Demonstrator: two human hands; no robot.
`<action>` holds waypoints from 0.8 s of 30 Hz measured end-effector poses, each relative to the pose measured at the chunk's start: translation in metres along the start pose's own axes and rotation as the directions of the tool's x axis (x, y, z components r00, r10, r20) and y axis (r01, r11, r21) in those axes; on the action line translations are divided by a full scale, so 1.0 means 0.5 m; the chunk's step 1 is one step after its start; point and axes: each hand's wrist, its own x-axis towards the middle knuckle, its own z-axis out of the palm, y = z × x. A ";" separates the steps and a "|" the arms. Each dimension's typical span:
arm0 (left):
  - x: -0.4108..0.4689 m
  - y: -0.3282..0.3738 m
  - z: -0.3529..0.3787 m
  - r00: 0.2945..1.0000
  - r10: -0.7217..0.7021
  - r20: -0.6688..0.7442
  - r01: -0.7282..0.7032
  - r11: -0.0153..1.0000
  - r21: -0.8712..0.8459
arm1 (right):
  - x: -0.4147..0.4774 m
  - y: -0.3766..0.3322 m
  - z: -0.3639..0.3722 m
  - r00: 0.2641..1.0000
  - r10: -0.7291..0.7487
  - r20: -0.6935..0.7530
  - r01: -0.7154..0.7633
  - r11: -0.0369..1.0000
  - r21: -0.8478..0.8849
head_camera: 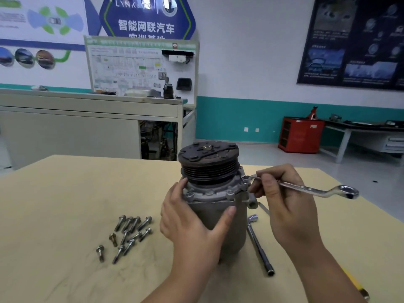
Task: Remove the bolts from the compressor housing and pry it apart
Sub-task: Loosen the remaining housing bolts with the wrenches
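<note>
A grey compressor point(238, 217) stands upright on the table point(65, 193), its dark grooved pulley point(208, 162) on top. My left hand point(190, 217) wraps around the housing just below the bolted flange, thumb across the front. My right hand point(286, 200) grips the shaft of a chrome ring wrench point(317, 189). The wrench's near ring sits over a bolt on the flange's right side point(245, 177). More bolt heads show along the flange's front point(229, 193). Several removed bolts point(129, 232) lie loose on the table to the left of the compressor.
A long chrome socket extension point(260, 246) lies on the table right of the compressor, beside a thin flat metal bar point(263, 207). A yellow-handled tool point(358, 287) pokes out under my right forearm. A workbench point(87, 110) and a red tool cabinet point(300, 135) stand beyond the table.
</note>
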 end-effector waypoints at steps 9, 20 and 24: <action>0.006 0.003 0.003 0.999 -0.039 -0.023 0.038 0.999 -0.011 | -0.012 0.005 0.017 0.995 -0.098 0.013 0.099 0.982 -0.161; 0.011 0.016 0.011 0.996 -0.080 -0.040 0.079 0.996 -0.030 | 0.015 0.018 0.003 0.944 0.330 -0.005 -0.303 0.871 0.386; 0.009 0.017 0.013 0.995 -0.088 -0.040 0.088 0.996 -0.014 | 0.030 0.034 0.023 0.832 0.554 0.017 -0.452 0.662 0.598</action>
